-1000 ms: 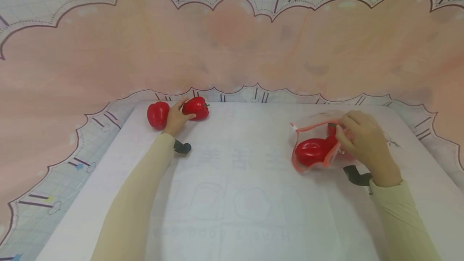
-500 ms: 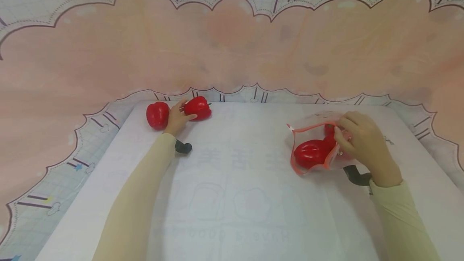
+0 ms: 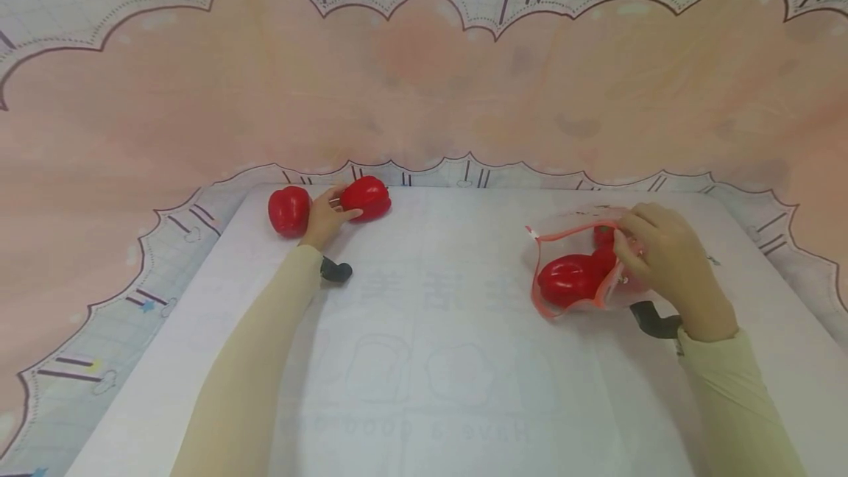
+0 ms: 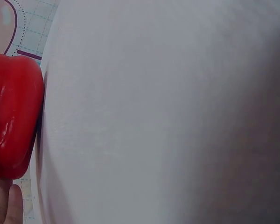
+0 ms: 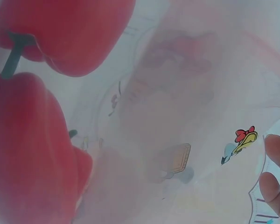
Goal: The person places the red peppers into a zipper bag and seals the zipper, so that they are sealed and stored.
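In the head view my left hand (image 3: 326,218) touches a red bell pepper (image 3: 368,199) at the table's far left, its thumb along the pepper's near side. The left wrist view shows that bell pepper (image 4: 14,116), with fingertips (image 4: 14,205) straight against one end. Another red bell pepper (image 3: 289,211) lies just left of the hand. My right hand (image 3: 665,260) pinches the rim of a see-through plastic bag (image 3: 535,271) edged in coral pink. Inside lie a large red bell pepper (image 3: 568,280) and more red pieces, partly hidden; the right wrist view shows peppers (image 5: 28,154) through the hazy film.
A white table (image 3: 424,315) with faint mirrored lettering lies beneath everything. Peach and checked patterned cloth (image 3: 424,94) rises behind its far edge. Black straps (image 3: 336,271) show at both wrists. Cartoon prints (image 5: 245,137) mark the bag.
The bell pepper at my left hand has shifted slightly right and turned, the hand following a little. The bag's mouth has moved slightly left while my right hand keeps hold of its rim.
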Demonstrator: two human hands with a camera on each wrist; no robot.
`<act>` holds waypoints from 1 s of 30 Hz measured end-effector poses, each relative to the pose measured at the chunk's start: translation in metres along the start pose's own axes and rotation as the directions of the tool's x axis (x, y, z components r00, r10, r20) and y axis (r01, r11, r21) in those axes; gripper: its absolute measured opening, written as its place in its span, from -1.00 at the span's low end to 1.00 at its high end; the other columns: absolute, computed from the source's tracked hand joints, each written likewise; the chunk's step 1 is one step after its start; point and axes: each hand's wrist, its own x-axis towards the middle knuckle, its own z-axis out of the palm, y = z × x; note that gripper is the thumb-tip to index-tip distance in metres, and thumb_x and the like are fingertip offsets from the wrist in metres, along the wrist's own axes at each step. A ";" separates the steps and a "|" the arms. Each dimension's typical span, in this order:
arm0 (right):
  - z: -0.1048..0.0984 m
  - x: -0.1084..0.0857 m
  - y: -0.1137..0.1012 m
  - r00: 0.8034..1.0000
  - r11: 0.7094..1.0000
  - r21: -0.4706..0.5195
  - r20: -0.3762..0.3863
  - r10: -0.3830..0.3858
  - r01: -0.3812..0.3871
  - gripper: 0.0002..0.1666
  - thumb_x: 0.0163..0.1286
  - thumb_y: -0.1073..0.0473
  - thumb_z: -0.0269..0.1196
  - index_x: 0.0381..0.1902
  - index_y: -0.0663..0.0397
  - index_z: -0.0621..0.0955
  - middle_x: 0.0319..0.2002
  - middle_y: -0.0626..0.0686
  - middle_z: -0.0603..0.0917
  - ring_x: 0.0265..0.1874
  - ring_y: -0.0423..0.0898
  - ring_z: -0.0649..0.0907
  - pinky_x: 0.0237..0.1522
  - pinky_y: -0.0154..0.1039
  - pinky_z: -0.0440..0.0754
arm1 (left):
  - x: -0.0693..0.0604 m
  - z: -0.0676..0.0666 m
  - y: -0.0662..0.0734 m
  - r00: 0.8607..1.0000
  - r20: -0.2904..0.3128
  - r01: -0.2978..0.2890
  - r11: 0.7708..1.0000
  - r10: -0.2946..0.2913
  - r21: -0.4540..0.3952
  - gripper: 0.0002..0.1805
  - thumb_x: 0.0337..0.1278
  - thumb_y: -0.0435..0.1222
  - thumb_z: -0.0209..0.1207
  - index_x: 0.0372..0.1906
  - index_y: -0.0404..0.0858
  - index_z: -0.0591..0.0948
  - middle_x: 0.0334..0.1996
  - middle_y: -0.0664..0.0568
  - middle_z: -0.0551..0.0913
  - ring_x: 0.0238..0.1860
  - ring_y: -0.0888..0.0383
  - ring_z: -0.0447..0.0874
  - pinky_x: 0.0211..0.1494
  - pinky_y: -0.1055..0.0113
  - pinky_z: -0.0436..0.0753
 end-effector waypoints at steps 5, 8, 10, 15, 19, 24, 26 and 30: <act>0.000 0.000 0.000 1.000 1.000 0.000 -0.005 -0.002 0.002 -0.82 0.08 0.28 0.11 -0.45 0.32 0.58 -0.52 0.19 0.57 -0.51 0.07 0.51 -0.40 -0.06 0.50 | -0.002 0.001 0.000 1.000 -0.001 0.020 1.000 -0.020 0.008 -0.16 0.06 -0.22 0.29 0.44 -0.05 0.16 0.37 -0.08 0.29 0.33 -0.10 0.29 0.32 0.09 0.44; 0.000 0.000 0.001 1.000 1.000 0.000 -0.005 -0.003 0.003 -0.82 0.08 0.28 0.11 -0.45 0.32 0.59 -0.53 0.19 0.57 -0.52 0.06 0.50 -0.41 -0.07 0.51 | -0.002 0.002 0.000 0.999 0.012 0.031 0.999 -0.031 0.019 -0.16 0.06 -0.24 0.29 0.44 -0.06 0.15 0.37 -0.11 0.29 0.33 -0.11 0.28 0.33 0.06 0.42; 0.000 0.000 0.001 1.000 1.000 -0.001 -0.005 -0.002 0.002 -0.83 0.07 0.29 0.13 -0.44 0.32 0.60 -0.53 0.18 0.57 -0.52 0.04 0.49 -0.42 -0.07 0.51 | -0.002 0.003 0.001 0.999 0.024 0.036 0.999 -0.036 0.030 -0.15 0.07 -0.25 0.29 0.44 -0.08 0.13 0.37 -0.13 0.27 0.33 -0.12 0.27 0.34 0.04 0.41; 0.001 -0.001 0.002 1.000 1.000 -0.004 -0.009 -0.016 0.016 -0.84 0.06 0.29 0.14 -0.45 0.30 0.60 -0.56 0.16 0.55 -0.54 -0.02 0.45 -0.46 -0.11 0.49 | -0.002 0.005 0.002 0.998 0.038 0.047 0.997 -0.049 0.053 -0.14 0.09 -0.27 0.27 0.46 -0.09 0.09 0.38 -0.15 0.25 0.34 -0.12 0.27 0.36 0.04 0.38; 0.001 -0.001 0.002 1.000 1.000 -0.008 -0.001 -0.021 0.021 -0.87 0.04 0.32 0.16 -0.46 0.30 0.60 -0.60 0.13 0.53 -0.56 -0.05 0.43 -0.50 -0.13 0.45 | -0.003 0.005 0.002 0.999 0.032 0.036 0.997 -0.038 0.063 -0.17 0.11 -0.27 0.26 0.45 -0.12 0.11 0.37 -0.17 0.26 0.34 -0.13 0.28 0.36 0.04 0.39; 0.000 -0.002 -0.001 0.999 0.999 -0.039 0.027 -0.017 0.018 -0.86 -0.04 0.34 0.25 -0.45 0.30 0.64 -0.61 0.13 0.54 -0.59 -0.02 0.45 -0.52 -0.10 0.46 | -0.003 0.006 0.001 0.999 0.031 0.036 0.997 -0.038 0.074 -0.18 0.11 -0.24 0.26 0.44 -0.12 0.13 0.38 -0.15 0.26 0.34 -0.12 0.29 0.35 0.05 0.39; -0.001 -0.002 -0.001 0.999 0.998 -0.055 0.038 -0.021 0.023 -0.83 -0.04 0.32 0.26 -0.43 0.30 0.65 -0.61 0.15 0.55 -0.59 0.01 0.47 -0.51 -0.08 0.48 | -0.004 0.006 0.001 0.999 0.028 0.037 0.997 -0.039 0.072 -0.18 0.11 -0.23 0.26 0.44 -0.12 0.13 0.38 -0.15 0.27 0.34 -0.12 0.29 0.35 0.05 0.40; -0.003 -0.002 0.000 0.998 0.996 -0.082 0.064 -0.013 0.018 -0.76 -0.06 0.30 0.30 -0.37 0.31 0.67 -0.56 0.20 0.61 -0.55 0.08 0.53 -0.46 -0.01 0.54 | -0.006 0.006 0.004 0.999 0.025 0.033 0.998 -0.034 0.054 -0.19 0.11 -0.23 0.25 0.44 -0.11 0.14 0.37 -0.14 0.28 0.33 -0.11 0.31 0.34 0.07 0.41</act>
